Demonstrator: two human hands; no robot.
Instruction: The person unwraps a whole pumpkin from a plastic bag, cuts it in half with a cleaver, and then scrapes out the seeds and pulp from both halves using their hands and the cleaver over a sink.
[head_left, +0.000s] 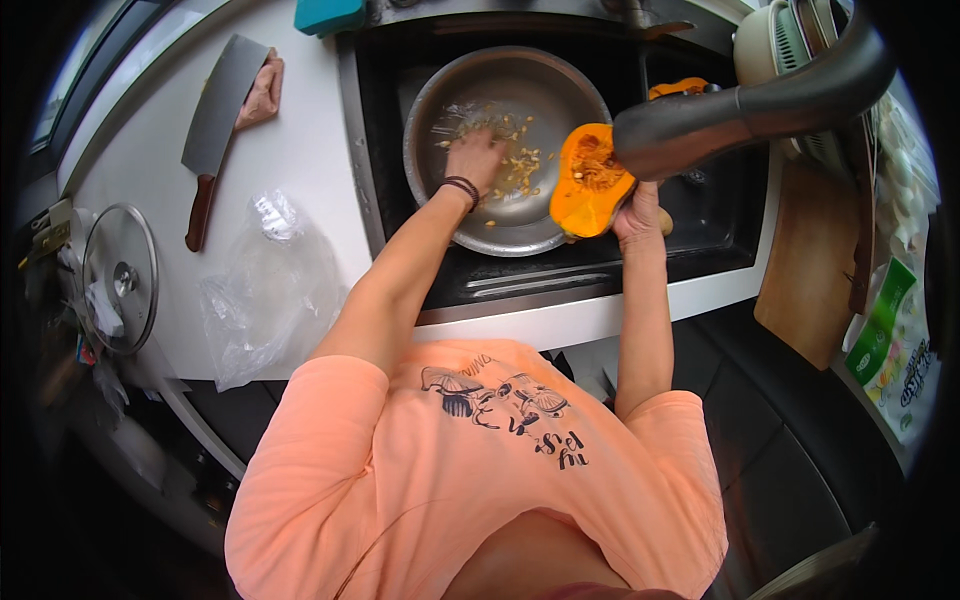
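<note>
My left hand (478, 159), with dark bands at the wrist, reaches down into a large metal basin (427, 191) holding water and loose squash seeds (523, 169). Its fingers are blurred, so whether they grip anything is unclear. On the right, my right hand (640, 212) holds a halved butternut squash (589, 202) by its rind near the basin's rim. The orange cut face shows, with stringy pulp and a seed in its hollow. A dark faucet-like fixture (679, 135) overlaps the squash's right edge in view.
The basin stands in a black sink (525, 289); another orange squash piece (679, 86) lies at its right. On the left counter are a cleaver (225, 112), pinkish raw meat (264, 90), a plastic bag (274, 292) and a glass lid (120, 315). A wooden board (806, 262) stands right.
</note>
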